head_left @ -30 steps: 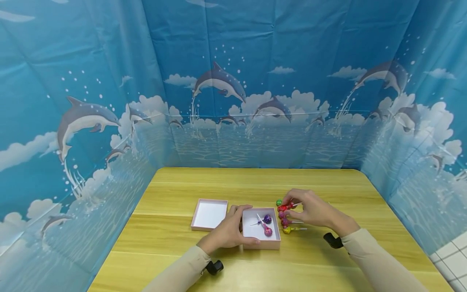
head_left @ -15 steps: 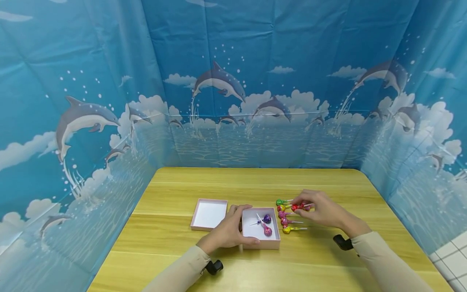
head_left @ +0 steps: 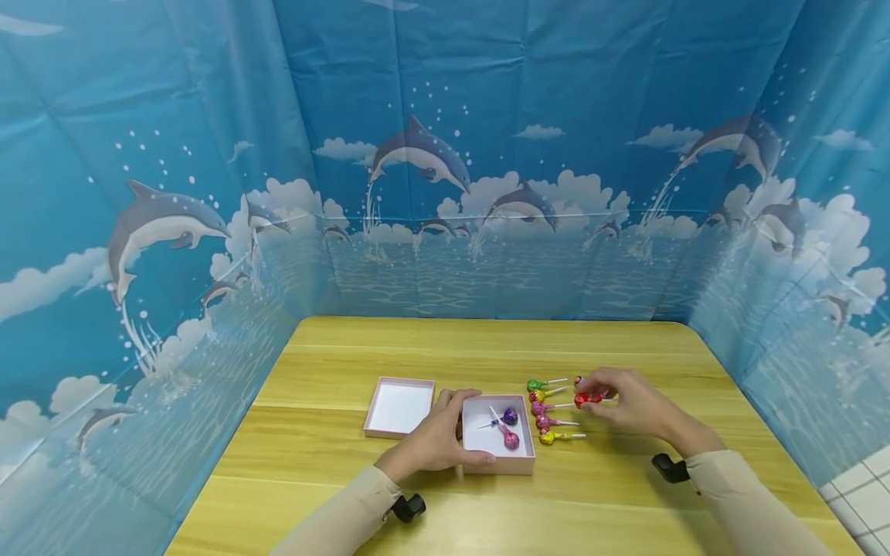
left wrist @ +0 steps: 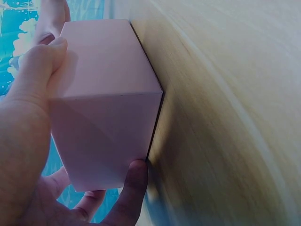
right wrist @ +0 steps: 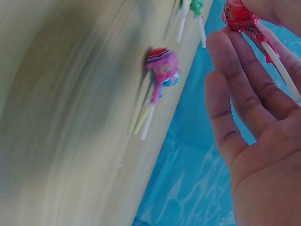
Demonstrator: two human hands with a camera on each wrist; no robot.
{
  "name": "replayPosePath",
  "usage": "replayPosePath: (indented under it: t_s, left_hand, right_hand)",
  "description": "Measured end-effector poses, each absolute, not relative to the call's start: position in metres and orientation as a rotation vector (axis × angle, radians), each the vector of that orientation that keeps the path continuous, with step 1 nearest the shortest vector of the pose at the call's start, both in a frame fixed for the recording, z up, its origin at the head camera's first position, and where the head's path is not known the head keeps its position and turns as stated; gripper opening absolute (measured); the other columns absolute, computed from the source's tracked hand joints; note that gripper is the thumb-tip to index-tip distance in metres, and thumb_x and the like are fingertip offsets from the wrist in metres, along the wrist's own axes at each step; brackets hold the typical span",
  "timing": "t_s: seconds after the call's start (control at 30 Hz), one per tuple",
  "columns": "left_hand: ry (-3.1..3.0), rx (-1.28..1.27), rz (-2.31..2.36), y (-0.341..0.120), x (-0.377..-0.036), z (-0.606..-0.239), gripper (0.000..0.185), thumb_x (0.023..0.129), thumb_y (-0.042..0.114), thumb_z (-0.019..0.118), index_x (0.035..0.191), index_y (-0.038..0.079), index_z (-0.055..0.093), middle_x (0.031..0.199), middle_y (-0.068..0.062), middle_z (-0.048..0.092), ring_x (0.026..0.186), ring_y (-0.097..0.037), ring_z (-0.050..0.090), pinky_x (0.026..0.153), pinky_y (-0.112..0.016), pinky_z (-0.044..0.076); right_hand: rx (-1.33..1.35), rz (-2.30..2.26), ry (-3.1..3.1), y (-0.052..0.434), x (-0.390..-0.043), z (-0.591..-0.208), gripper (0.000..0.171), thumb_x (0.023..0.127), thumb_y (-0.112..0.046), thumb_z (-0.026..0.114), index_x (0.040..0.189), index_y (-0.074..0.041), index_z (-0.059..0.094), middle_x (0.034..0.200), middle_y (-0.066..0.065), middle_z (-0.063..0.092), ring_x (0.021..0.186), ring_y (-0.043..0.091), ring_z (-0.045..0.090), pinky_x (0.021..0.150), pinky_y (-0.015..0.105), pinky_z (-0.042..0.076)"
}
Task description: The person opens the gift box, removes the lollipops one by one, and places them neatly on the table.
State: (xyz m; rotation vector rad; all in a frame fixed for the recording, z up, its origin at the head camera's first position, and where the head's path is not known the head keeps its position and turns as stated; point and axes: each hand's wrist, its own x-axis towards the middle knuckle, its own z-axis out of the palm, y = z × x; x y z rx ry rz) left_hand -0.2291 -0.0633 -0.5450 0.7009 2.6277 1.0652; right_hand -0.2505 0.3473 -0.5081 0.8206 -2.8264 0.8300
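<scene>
My left hand [head_left: 434,440] grips the left side of a pink open box [head_left: 511,466], its thumb along the front wall and its fingers at the back. Inside the box lie a purple lollipop [head_left: 510,417] and a pink lollipop [head_left: 511,440], their sticks crossing. My right hand [head_left: 629,398] pinches a red-wrapped lollipop [right wrist: 239,18] by its candy head between thumb and fingers, the white stick pointing back toward the palm. Between the box and this hand runs a column of lollipops, from a green one [head_left: 534,384] at the back to a yellow one [head_left: 548,438] in front.
Left of the box, a shallow white-lined lid [head_left: 399,408] lies on the wooden table [head_left: 334,494]. Another lollipop [head_left: 579,380] sits just behind my right fingertips. A blue dolphin curtain [head_left: 445,270] closes off the table's back and sides.
My right hand has moved right from the column of lollipops, carrying the red lollipop with it and uncovering the column's sticks. The left hand and box have stayed put.
</scene>
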Motion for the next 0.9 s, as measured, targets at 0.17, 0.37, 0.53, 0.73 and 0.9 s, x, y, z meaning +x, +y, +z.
replayPosePath:
  t_s: [0.17,0.37,0.53,0.73,0.9]
  left_hand:
    - [2.629,0.691,1.063,-0.063,-0.23,-0.545,0.119,0.088,0.06,0.101,0.181,0.026,0.036,0.162,-0.016,0.05,0.137,-0.027,0.063,0.124,-0.055,0.058]
    - [2.631,0.699,1.062,-0.063,-0.23,-0.546,0.12,0.088,0.06,0.102,0.181,0.024,0.036,0.161,-0.016,0.051,0.135,-0.025,0.062,0.123,-0.054,0.058]
    - [2.627,0.699,1.068,-0.064,-0.229,-0.546,0.12,0.088,0.06,0.102,0.181,0.023,0.037,0.16,-0.016,0.051,0.134,-0.024,0.062,0.123,-0.054,0.058]
    - [2.622,0.689,1.072,-0.063,-0.229,-0.546,0.119,0.088,0.06,0.102,0.181,0.024,0.037,0.16,-0.016,0.051,0.135,-0.025,0.062,0.124,-0.055,0.058]
    - [2.625,0.684,1.069,-0.063,-0.229,-0.545,0.119,0.088,0.06,0.102,0.181,0.026,0.037,0.16,-0.015,0.051,0.134,-0.025,0.062,0.123,-0.054,0.059]
  right_hand:
    - [0.791,0.842,-2.841,0.355,-0.25,-0.513,0.02,0.103,-0.016,0.09,0.122,-0.013,0.087,0.111,-0.007,0.085,0.094,-0.002,0.072,0.082,0.029,0.065]
    - [0.781,0.883,-2.842,0.363,-0.25,-0.519,0.022,0.103,-0.012,0.09,0.124,-0.015,0.087,0.114,-0.005,0.086,0.094,-0.002,0.072,0.082,0.029,0.065]
    - [0.78,0.891,-2.839,0.366,-0.25,-0.523,0.022,0.102,-0.013,0.091,0.122,-0.018,0.087,0.11,-0.009,0.083,0.092,-0.003,0.069,0.081,0.028,0.065]
    - [0.753,0.883,-2.87,0.369,-0.252,-0.527,0.023,0.1,-0.012,0.092,0.122,-0.018,0.087,0.105,-0.014,0.079,0.092,-0.003,0.068,0.081,0.028,0.064]
    - [0.717,0.856,-2.905,0.37,-0.254,-0.532,0.024,0.1,-0.011,0.092,0.122,-0.019,0.087,0.107,-0.012,0.08,0.093,-0.002,0.068,0.083,0.028,0.064]
